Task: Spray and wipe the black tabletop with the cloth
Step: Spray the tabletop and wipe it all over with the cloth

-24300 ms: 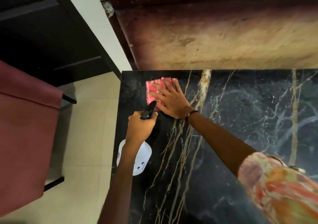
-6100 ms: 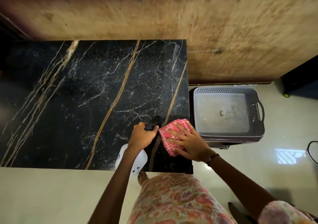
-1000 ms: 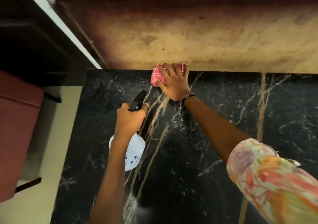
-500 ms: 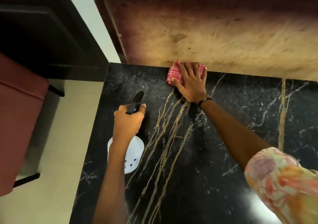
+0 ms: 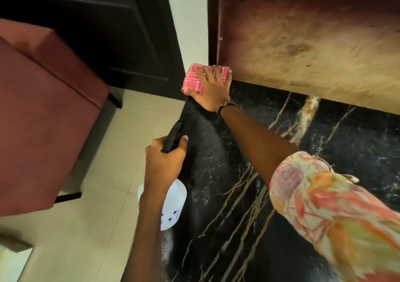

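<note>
Right hand pressed flat on folded pink cloth at far left corner of black bench, against brown wall. Left hand clamped round black trigger of white spray bottle, held over left bench edge.

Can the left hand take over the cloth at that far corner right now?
Probably not: the left hand is closed around the spray bottle, and the right hand lies flat over the cloth.

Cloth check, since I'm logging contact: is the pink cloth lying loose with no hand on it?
No, the right hand presses flat on the pink cloth.
</note>
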`<action>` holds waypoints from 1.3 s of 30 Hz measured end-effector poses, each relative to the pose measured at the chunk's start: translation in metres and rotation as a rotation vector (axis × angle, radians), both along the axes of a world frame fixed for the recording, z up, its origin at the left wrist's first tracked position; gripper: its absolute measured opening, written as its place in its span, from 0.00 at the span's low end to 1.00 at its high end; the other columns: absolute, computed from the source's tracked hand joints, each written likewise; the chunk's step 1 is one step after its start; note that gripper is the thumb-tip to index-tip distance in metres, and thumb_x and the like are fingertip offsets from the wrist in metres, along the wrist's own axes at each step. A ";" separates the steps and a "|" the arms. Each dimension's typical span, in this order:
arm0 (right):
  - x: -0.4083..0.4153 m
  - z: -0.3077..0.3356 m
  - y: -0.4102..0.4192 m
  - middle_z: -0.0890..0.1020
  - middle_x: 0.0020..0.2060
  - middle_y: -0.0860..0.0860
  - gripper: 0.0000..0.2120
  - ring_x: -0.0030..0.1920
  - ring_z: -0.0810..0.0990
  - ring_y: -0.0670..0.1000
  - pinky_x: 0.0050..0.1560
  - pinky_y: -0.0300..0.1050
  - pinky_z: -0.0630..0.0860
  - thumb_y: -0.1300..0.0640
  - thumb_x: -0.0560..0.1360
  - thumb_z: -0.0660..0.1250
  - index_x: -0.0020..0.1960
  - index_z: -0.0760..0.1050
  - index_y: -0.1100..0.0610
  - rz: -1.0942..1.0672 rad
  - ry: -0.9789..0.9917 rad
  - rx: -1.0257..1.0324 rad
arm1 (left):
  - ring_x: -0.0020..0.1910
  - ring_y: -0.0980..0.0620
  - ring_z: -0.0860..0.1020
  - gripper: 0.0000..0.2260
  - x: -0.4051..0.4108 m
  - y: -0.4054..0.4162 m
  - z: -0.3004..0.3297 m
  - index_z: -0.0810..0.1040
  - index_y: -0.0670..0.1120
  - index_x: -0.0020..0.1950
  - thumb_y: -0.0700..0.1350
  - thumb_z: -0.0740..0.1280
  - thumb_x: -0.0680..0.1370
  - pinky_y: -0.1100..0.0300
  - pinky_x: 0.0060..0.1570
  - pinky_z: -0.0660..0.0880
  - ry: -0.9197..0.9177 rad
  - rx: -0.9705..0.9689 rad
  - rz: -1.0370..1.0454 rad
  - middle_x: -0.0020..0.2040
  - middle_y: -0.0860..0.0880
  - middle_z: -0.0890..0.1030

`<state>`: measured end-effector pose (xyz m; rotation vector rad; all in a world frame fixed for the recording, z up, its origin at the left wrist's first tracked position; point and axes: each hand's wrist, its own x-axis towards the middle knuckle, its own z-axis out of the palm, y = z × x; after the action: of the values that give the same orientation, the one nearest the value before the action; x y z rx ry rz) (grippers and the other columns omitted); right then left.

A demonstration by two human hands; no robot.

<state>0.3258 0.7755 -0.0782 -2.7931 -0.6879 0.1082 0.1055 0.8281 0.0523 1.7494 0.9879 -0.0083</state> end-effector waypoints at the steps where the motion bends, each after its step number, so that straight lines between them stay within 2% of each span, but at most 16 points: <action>1: 0.001 -0.001 0.002 0.59 0.76 0.51 0.36 0.75 0.53 0.60 0.70 0.69 0.42 0.32 0.75 0.56 0.76 0.55 0.48 0.033 -0.016 -0.018 | 0.33 0.44 0.74 0.11 -0.002 0.002 0.000 0.72 0.52 0.34 0.49 0.69 0.75 0.53 0.38 0.72 0.000 0.005 0.014 0.42 0.35 0.81; 4: -0.005 -0.002 -0.015 0.59 0.76 0.51 0.33 0.76 0.53 0.60 0.71 0.67 0.42 0.33 0.76 0.54 0.76 0.56 0.46 0.132 -0.061 -0.041 | 0.35 0.44 0.75 0.09 -0.011 0.007 0.000 0.72 0.53 0.36 0.50 0.69 0.75 0.53 0.39 0.72 0.011 0.006 0.052 0.44 0.37 0.81; 6: -0.022 -0.005 -0.034 0.62 0.75 0.52 0.32 0.75 0.56 0.60 0.71 0.65 0.41 0.34 0.75 0.55 0.75 0.60 0.47 0.188 -0.102 -0.005 | 0.32 0.45 0.74 0.07 -0.017 0.009 0.002 0.77 0.50 0.40 0.51 0.69 0.75 0.55 0.37 0.72 0.029 -0.009 0.065 0.45 0.37 0.81; 8: -0.050 -0.003 -0.051 0.64 0.74 0.52 0.32 0.75 0.57 0.59 0.71 0.64 0.41 0.34 0.75 0.54 0.74 0.62 0.47 0.232 -0.108 0.013 | 0.28 0.47 0.72 0.10 -0.023 0.009 0.004 0.80 0.44 0.45 0.51 0.69 0.75 0.58 0.33 0.70 0.043 -0.015 0.086 0.45 0.36 0.82; 10: -0.083 -0.001 -0.067 0.63 0.75 0.51 0.33 0.75 0.56 0.58 0.71 0.65 0.41 0.32 0.75 0.51 0.74 0.61 0.46 0.291 -0.087 0.003 | 0.27 0.48 0.71 0.12 -0.030 0.008 0.008 0.80 0.42 0.48 0.50 0.69 0.75 0.59 0.29 0.69 0.043 -0.020 0.113 0.45 0.36 0.82; 13: -0.126 0.002 -0.085 0.62 0.75 0.49 0.33 0.76 0.55 0.57 0.72 0.67 0.45 0.30 0.74 0.49 0.74 0.63 0.46 0.357 -0.082 -0.010 | 0.27 0.49 0.72 0.08 -0.043 0.006 0.012 0.78 0.44 0.45 0.49 0.68 0.76 0.60 0.29 0.69 0.028 -0.012 0.105 0.45 0.36 0.82; 16: -0.138 0.007 -0.077 0.60 0.75 0.49 0.36 0.76 0.53 0.59 0.72 0.69 0.43 0.28 0.73 0.46 0.73 0.62 0.46 0.306 -0.050 -0.036 | 0.31 0.46 0.73 0.07 -0.055 0.013 0.012 0.72 0.50 0.39 0.48 0.68 0.76 0.57 0.35 0.72 0.007 0.012 0.102 0.45 0.35 0.81; 18: -0.134 0.009 -0.063 0.59 0.76 0.49 0.38 0.76 0.51 0.60 0.71 0.70 0.43 0.27 0.72 0.45 0.75 0.60 0.46 0.257 -0.046 -0.055 | 0.30 0.47 0.73 0.06 -0.059 0.021 0.009 0.76 0.48 0.42 0.48 0.67 0.76 0.59 0.33 0.70 -0.013 0.025 0.087 0.43 0.37 0.80; 21: -0.128 0.008 -0.039 0.56 0.77 0.50 0.40 0.76 0.49 0.61 0.70 0.70 0.42 0.27 0.70 0.43 0.77 0.54 0.47 0.203 -0.062 -0.109 | 0.28 0.47 0.72 0.12 -0.066 0.042 -0.001 0.79 0.38 0.46 0.48 0.67 0.76 0.58 0.34 0.70 -0.032 0.064 0.057 0.36 0.37 0.78; 23: -0.122 0.005 -0.023 0.54 0.77 0.49 0.40 0.76 0.48 0.61 0.70 0.69 0.40 0.27 0.71 0.42 0.77 0.51 0.46 0.169 -0.074 -0.132 | 0.29 0.45 0.72 0.11 -0.068 0.058 -0.008 0.79 0.39 0.41 0.47 0.68 0.76 0.56 0.35 0.71 -0.058 0.081 0.030 0.34 0.36 0.77; 25: -0.113 0.005 -0.010 0.54 0.77 0.49 0.38 0.76 0.49 0.60 0.70 0.68 0.40 0.28 0.72 0.43 0.77 0.51 0.46 0.140 -0.080 -0.130 | 0.26 0.45 0.70 0.12 -0.070 0.075 -0.017 0.75 0.42 0.34 0.46 0.67 0.76 0.58 0.34 0.69 -0.070 0.110 -0.023 0.29 0.41 0.73; 28: -0.092 0.004 0.003 0.55 0.77 0.48 0.37 0.76 0.50 0.59 0.71 0.67 0.41 0.29 0.72 0.44 0.77 0.54 0.45 0.114 -0.091 -0.139 | 0.23 0.51 0.66 0.16 -0.070 0.094 -0.030 0.70 0.46 0.30 0.46 0.66 0.77 0.63 0.28 0.62 -0.049 0.146 -0.109 0.24 0.48 0.67; 32: -0.052 0.006 0.019 0.59 0.76 0.47 0.35 0.76 0.52 0.58 0.71 0.68 0.45 0.31 0.72 0.45 0.75 0.60 0.45 0.085 -0.113 -0.189 | 0.21 0.53 0.64 0.19 -0.071 0.110 -0.052 0.64 0.50 0.27 0.45 0.67 0.76 0.65 0.27 0.59 -0.074 0.184 -0.167 0.22 0.52 0.65; 36: -0.029 0.011 0.033 0.69 0.70 0.49 0.31 0.75 0.56 0.59 0.70 0.70 0.47 0.35 0.73 0.47 0.66 0.71 0.51 0.137 -0.161 -0.297 | 0.20 0.54 0.64 0.15 -0.076 0.115 -0.079 0.68 0.46 0.31 0.45 0.67 0.76 0.63 0.27 0.59 -0.106 0.161 -0.197 0.22 0.54 0.66; 39: -0.040 0.013 0.040 0.74 0.64 0.52 0.30 0.74 0.58 0.60 0.69 0.71 0.46 0.38 0.74 0.48 0.61 0.74 0.56 0.190 -0.185 -0.352 | 0.20 0.55 0.65 0.12 -0.083 0.114 -0.095 0.72 0.45 0.34 0.45 0.68 0.76 0.65 0.27 0.60 -0.121 0.126 -0.208 0.22 0.55 0.67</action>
<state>0.2862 0.8158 -0.0649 -3.0912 -1.0735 0.0062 0.0227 0.9426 -0.0430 1.9387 0.7292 0.0271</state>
